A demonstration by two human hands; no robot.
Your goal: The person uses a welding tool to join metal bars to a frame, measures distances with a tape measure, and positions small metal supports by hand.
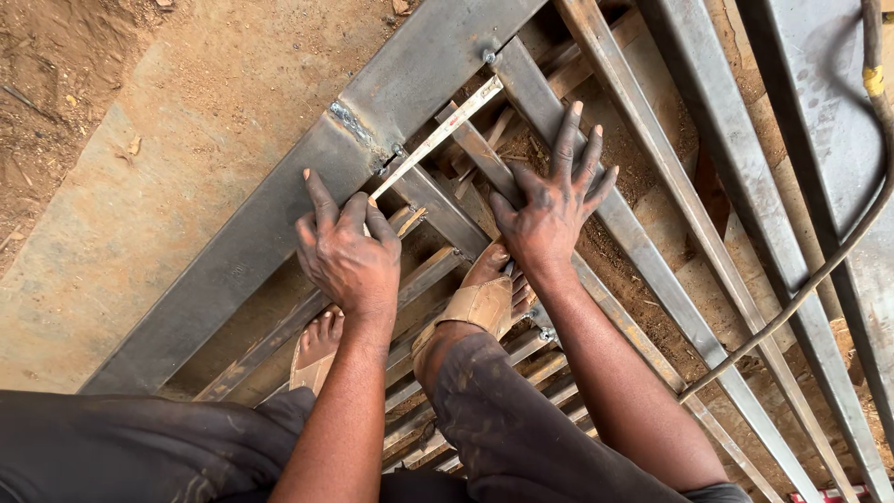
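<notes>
A welded steel frame [279,224] of flat bars and square tubes lies on the ground beneath me. My left hand [346,251] grips the near end of a thin, pale flat metal strip [438,138] that runs diagonally up to the right across the frame. My right hand [554,200] is spread flat, fingers apart, pressing on a grey diagonal bar [643,251] of the frame. My feet in tan sandals [480,303] stand between the bars, just below the hands.
A dark cable with a yellow band [873,79] curves down the right side over the frame. Bare sandy concrete [140,186] and soil lie to the left. Several more parallel bars [726,186] run diagonally at the right.
</notes>
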